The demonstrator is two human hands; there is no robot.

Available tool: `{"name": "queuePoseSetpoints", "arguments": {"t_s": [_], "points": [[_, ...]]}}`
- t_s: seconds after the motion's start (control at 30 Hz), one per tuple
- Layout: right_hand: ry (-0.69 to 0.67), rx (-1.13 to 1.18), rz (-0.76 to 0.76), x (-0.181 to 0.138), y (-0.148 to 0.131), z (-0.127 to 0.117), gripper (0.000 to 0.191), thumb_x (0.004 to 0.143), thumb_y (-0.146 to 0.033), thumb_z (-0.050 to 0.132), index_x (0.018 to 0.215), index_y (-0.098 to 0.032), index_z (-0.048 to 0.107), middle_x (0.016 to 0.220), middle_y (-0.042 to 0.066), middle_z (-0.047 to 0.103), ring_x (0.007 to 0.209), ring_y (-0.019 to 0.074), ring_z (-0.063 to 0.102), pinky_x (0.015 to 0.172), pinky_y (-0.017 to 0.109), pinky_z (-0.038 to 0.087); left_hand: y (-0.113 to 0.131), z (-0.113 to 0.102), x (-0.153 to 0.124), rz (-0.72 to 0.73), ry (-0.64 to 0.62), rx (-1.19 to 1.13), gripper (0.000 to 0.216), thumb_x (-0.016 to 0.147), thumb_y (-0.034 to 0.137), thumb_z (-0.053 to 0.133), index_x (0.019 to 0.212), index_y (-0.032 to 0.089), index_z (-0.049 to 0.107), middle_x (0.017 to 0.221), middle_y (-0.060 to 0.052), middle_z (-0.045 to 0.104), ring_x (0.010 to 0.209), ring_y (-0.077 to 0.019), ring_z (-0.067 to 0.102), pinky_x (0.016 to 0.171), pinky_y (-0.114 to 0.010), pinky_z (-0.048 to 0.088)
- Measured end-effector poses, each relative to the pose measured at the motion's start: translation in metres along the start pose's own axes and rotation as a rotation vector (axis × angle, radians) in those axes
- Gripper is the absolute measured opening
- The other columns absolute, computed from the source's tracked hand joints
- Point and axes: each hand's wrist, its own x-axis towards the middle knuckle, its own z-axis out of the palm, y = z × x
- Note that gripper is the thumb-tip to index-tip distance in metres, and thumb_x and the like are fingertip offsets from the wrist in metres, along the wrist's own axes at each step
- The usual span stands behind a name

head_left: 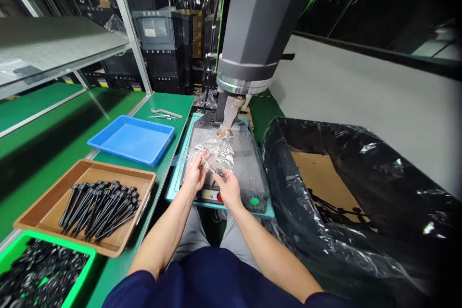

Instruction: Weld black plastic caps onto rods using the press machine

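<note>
In front of the machine head, my right hand (228, 186) pinches a small black part (219, 172) between thumb and fingers. My left hand (197, 172) is beside it, its fingers curled together around something thin and pale that I cannot make out against the shiny film. Both hands are over the front of the machine base, which is covered in clear plastic film (225, 151). Beyond them, the metal welding horn (231, 111) points down at a small brownish fixture (225, 133).
To the left are a blue tray (132, 138), a brown tray (46, 204) of long black parts and a green bin (84, 250) of black parts. A wrench (166, 113) lies behind. Right of the base stands a large container lined with black plastic (288, 183). Red and green buttons (254, 200) face me.
</note>
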Motion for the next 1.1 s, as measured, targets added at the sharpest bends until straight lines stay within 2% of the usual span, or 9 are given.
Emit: {"name": "queuePoseSetpoints", "arguments": {"t_s": [0.13,0.2,0.27,0.37,0.43,0.57,0.67,0.8,1.1], "points": [[-0.304,0.157,0.124,-0.027,-0.028,-0.004,0.032,0.071,-0.041,0.078,0.085,-0.018,0.061,0.080,0.001,0.063,0.074,0.0163,0.059,0.070,0.028,0.048,0.002,-0.030,-0.026,-0.183,0.032,0.031,0.044,0.083,0.058,0.058,0.089,0.016,0.071,0.115,-0.013,0.070,0.114,-0.0284,0.061,0.089,-0.039,0.055],[-0.385,0.226,0.203,-0.035,-0.038,-0.004,0.034,0.070,-0.041,0.079,0.086,-0.017,0.061,0.078,0.000,0.063,0.071,0.0148,0.059,0.065,0.027,0.049,0.001,-0.045,-0.049,-0.279,-0.043,0.050,0.061,0.079,0.069,0.054,0.092,0.012,0.072,0.106,-0.018,0.071,0.107,-0.0309,0.064,0.086,-0.040,0.056],[-0.399,0.278,0.259,-0.041,-0.041,-0.002,0.037,0.069,-0.043,0.081,0.086,-0.017,0.061,0.076,0.000,0.062,0.066,0.0136,0.058,0.061,0.026,0.050,-0.002,-0.058,-0.074,-0.319,-0.131,0.101,0.066,0.073,0.071,0.060,0.098,0.011,0.071,0.103,-0.018,0.071,0.102,-0.0316,0.066,0.086,-0.042,0.055],[-0.376,0.312,0.269,-0.049,-0.038,0.005,0.039,0.067,-0.044,0.082,0.085,-0.018,0.060,0.077,0.000,0.064,0.064,0.0137,0.059,0.059,0.026,0.051,-0.007,-0.067,-0.105,-0.183,-0.115,0.280,0.049,0.064,0.048,0.082,0.099,0.016,0.070,0.098,-0.012,0.072,0.093,-0.0267,0.067,0.087,-0.040,0.053],[-0.357,0.300,0.229,-0.054,-0.033,0.009,0.037,0.069,-0.043,0.082,0.087,-0.018,0.060,0.083,0.002,0.067,0.072,0.0161,0.062,0.065,0.028,0.053,-0.009,-0.068,-0.116,-0.059,-0.039,0.432,0.034,0.063,0.035,0.084,0.089,0.017,0.072,0.088,-0.007,0.072,0.084,-0.0221,0.067,0.084,-0.036,0.052],[-0.427,0.196,0.144,-0.059,-0.024,0.013,0.035,0.074,-0.041,0.078,0.099,-0.019,0.065,0.097,0.006,0.070,0.089,0.0202,0.065,0.082,0.034,0.054,-0.005,-0.066,-0.123,0.065,0.075,0.589,0.022,0.067,0.036,0.080,0.075,0.017,0.071,0.072,-0.002,0.069,0.067,-0.0157,0.061,0.072,-0.029,0.052],[-0.524,0.103,0.213,-0.059,-0.019,0.014,0.035,0.081,-0.046,0.070,0.104,-0.019,0.068,0.101,0.008,0.070,0.083,0.0206,0.065,0.074,0.035,0.056,-0.002,-0.065,-0.127,0.048,0.084,0.550,0.027,0.067,0.039,0.080,0.077,0.016,0.071,0.070,-0.002,0.070,0.064,-0.0154,0.063,0.068,-0.029,0.052],[-0.546,0.154,0.342,-0.058,-0.020,0.017,0.035,0.079,-0.049,0.071,0.095,-0.018,0.069,0.090,0.006,0.071,0.063,0.0163,0.062,0.053,0.029,0.054,-0.001,-0.063,-0.135,-0.015,0.043,0.497,0.031,0.071,0.042,0.078,0.079,0.013,0.070,0.071,-0.005,0.072,0.066,-0.0167,0.066,0.068,-0.030,0.053],[-0.512,0.128,0.297,-0.064,-0.022,0.026,0.031,0.076,-0.046,0.075,0.087,-0.020,0.064,0.078,0.001,0.062,0.062,0.0145,0.056,0.048,0.024,0.049,0.007,-0.066,-0.142,0.016,0.030,0.562,0.030,0.074,0.042,0.075,0.080,0.013,0.072,0.073,-0.006,0.073,0.069,-0.0181,0.066,0.071,-0.031,0.053]]}}
